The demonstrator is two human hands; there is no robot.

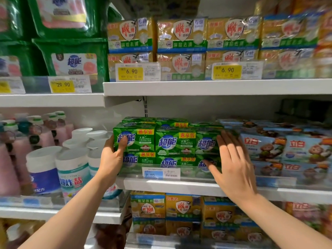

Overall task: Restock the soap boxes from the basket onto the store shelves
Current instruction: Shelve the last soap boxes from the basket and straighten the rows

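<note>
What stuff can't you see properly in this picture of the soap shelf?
- Basket: not in the head view at all.
- Right-hand green soap boxes: partly covered by the right hand.
- Blue price tag: digits blurred.
- Blue packs at the right edge: blurred, cut off.
- Left hand: its fingers are hidden behind the end box.

The right hand (233, 162) covers part of the third green soap box (206, 143); packs at the right edge (321, 42) look smeared, perhaps by motion.
</note>
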